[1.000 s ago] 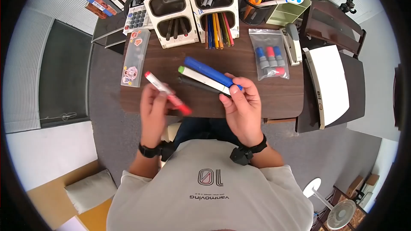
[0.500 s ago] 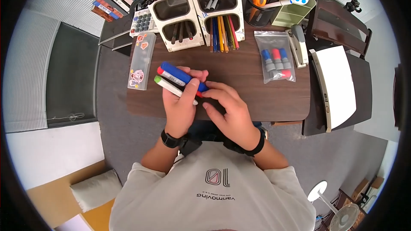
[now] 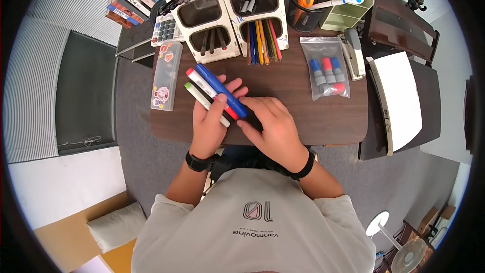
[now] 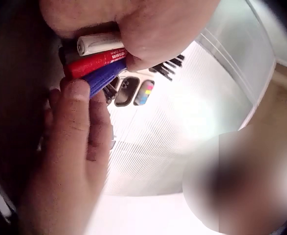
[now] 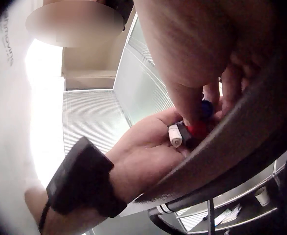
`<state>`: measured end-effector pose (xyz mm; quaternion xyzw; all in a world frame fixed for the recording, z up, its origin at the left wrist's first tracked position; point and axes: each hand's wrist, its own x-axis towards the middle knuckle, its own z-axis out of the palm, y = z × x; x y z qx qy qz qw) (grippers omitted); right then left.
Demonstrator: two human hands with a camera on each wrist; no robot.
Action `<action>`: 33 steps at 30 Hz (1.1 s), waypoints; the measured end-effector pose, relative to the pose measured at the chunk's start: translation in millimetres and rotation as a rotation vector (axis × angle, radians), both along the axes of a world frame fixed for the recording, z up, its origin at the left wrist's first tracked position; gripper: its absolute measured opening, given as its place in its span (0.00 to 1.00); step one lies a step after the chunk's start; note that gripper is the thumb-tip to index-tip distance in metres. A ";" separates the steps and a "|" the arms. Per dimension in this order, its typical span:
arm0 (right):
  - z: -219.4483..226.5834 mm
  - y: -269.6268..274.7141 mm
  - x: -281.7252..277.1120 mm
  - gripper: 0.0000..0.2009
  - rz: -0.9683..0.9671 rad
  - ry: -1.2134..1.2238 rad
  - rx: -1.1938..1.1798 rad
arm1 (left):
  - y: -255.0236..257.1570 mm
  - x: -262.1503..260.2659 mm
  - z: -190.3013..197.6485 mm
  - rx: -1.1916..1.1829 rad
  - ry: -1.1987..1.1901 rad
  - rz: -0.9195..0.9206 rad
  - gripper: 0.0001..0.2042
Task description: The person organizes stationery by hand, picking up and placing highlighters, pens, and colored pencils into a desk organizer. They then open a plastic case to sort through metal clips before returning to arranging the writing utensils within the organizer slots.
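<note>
In the head view the left hand (image 3: 209,121) holds a bundle of markers, its thumb across them: a blue marker (image 3: 217,86), a red-capped marker (image 3: 198,81) and a white marker with a green end (image 3: 197,95). A dark marker lies partly hidden among them. The right hand (image 3: 275,129) touches the near ends of the bundle with its fingertips. The left wrist view shows the blue (image 4: 104,78), red (image 4: 89,64) and white (image 4: 100,44) marker ends side by side, close to the right hand's fingers.
A white organizer (image 3: 235,33) with pencils and pens stands at the back, beside a mesh cup (image 3: 306,17) with scissors. A zip bag (image 3: 326,68) of small bottles and a stapler (image 3: 353,55) lie right; a stickered clear case (image 3: 166,76) lies left.
The red marker, earlier apart in the left hand, now lies with the others. The bundle has passed from the right hand to the left, and its markers are spread flatter than half a second ago.
</note>
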<state>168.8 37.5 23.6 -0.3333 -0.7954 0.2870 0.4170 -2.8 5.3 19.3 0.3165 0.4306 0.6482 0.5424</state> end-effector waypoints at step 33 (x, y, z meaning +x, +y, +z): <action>68.4 35.2 -87.2 0.16 -0.184 -0.008 0.081 | -7.7 -45.1 -16.8 -0.013 -0.744 -0.136 0.21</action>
